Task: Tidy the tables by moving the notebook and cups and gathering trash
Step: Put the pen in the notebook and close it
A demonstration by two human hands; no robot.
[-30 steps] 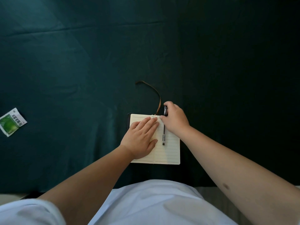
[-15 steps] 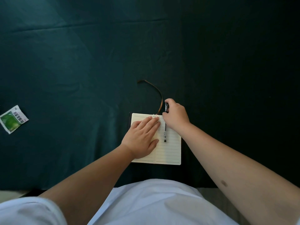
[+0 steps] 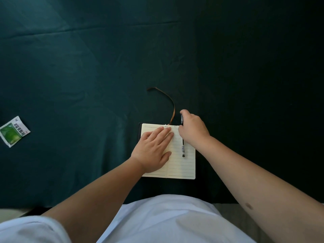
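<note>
surface: table under dark teal cloth, creased | light: brighter on the cloth far left of the fingers, deep shadow to their right | floor: pale strip below the table's near edge, bottom left

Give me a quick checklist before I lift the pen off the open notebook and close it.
1. Right hand has a grip on the pen: ok, fingers are closed around its upper end.
2. Left hand steadies the notebook: ok, it lies flat on the left page.
3. Pen is off the page: not ok, its lower part lies on the right page.
4. Ribbon bookmark is tucked inside: not ok, it curls out onto the dark green tablecloth.
5. Trash gathered: not ok, a green packet lies at the far left.
6. Cups moved: cannot tell, none in view.
</note>
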